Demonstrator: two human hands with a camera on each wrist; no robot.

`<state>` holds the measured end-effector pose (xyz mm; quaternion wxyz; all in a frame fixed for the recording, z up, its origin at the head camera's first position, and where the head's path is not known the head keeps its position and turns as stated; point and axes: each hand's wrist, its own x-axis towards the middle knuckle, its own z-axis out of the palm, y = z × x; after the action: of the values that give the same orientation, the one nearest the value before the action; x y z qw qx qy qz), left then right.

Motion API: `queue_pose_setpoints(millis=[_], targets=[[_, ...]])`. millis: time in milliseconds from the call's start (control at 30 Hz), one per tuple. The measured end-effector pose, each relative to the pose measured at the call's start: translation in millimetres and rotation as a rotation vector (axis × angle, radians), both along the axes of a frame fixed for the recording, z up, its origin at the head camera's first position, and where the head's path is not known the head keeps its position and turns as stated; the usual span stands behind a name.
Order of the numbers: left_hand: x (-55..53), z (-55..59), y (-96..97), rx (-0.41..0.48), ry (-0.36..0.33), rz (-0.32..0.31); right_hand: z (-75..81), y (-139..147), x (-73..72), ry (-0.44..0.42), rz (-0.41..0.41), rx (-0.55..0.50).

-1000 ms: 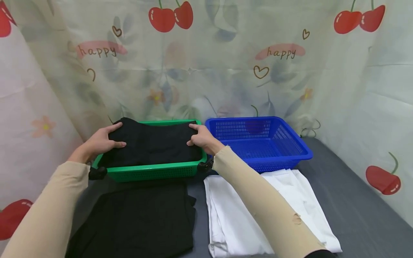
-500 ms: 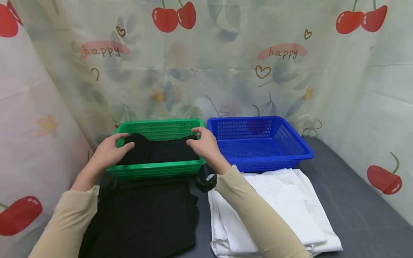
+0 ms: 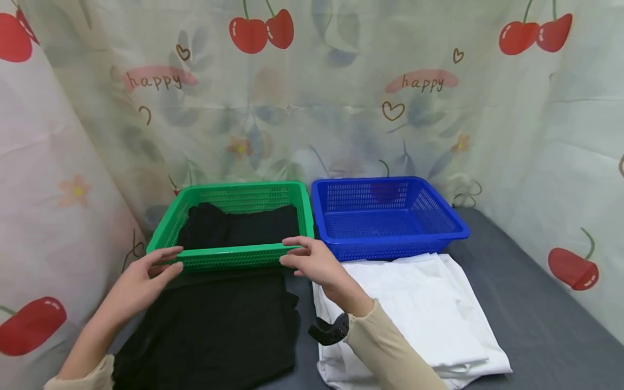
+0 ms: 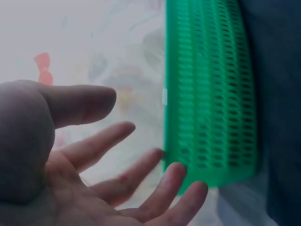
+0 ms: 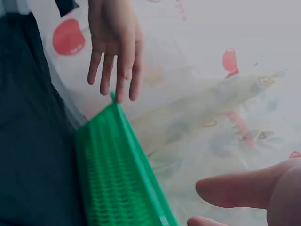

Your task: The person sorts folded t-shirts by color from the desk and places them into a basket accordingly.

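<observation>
A folded black garment (image 3: 244, 227) lies inside the green plastic basket (image 3: 229, 251), slightly bunched at its left end. In front of that basket's left corner hovers my left hand (image 3: 141, 284), fingers spread and nothing in them. My right hand (image 3: 319, 265) is near the basket's front right corner, thumb and fingers apart and holding nothing. The left wrist view shows the left hand (image 4: 108, 183) palm up beside the perforated green wall (image 4: 211, 94). Below the hands, a second folded black garment (image 3: 214, 330) lies flat on the dark cloth.
A blue basket (image 3: 400, 239) with nothing in it stands right of the green one. Folded white garments (image 3: 424, 314) lie before it, partly under the right forearm. A patterned curtain (image 3: 292, 130) closes off the back and sides. A black strap device (image 3: 331, 329) sits at the right wrist.
Both hands have let go of the black garment, which has settled down into the green basket. They have drawn back toward me, over the basket's front edge.
</observation>
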<state>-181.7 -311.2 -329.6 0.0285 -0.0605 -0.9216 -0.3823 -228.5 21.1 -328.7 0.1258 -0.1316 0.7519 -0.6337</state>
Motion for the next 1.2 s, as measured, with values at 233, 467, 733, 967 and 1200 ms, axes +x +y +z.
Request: queue_pose_setpoints(millis=[233,467,733,967,1200], targets=[[17.9,-20.1,-14.8,-0.072,-0.027,0.080,-23.0,0.0,9.8,-0.123,0.083,0.002],[17.3,-39.7,-37.4,-0.014,-0.203,0.120,-38.8,0.0,14.4,-0.195,0.088,-0.040],[18.6,-58.1,-66.2,0.032,-0.321,0.190,-42.6,-3.0,13.6,-0.282,0.056,-0.030],[17.9,-68.6,-72.7,-0.003,-0.379,0.229,-43.9,-0.4,13.3,-0.345,0.031,-0.041],[16.2,-73.3,-64.1,0.179,-0.485,0.142,-47.5,-4.2,7.6,-0.478,0.096,-0.192]])
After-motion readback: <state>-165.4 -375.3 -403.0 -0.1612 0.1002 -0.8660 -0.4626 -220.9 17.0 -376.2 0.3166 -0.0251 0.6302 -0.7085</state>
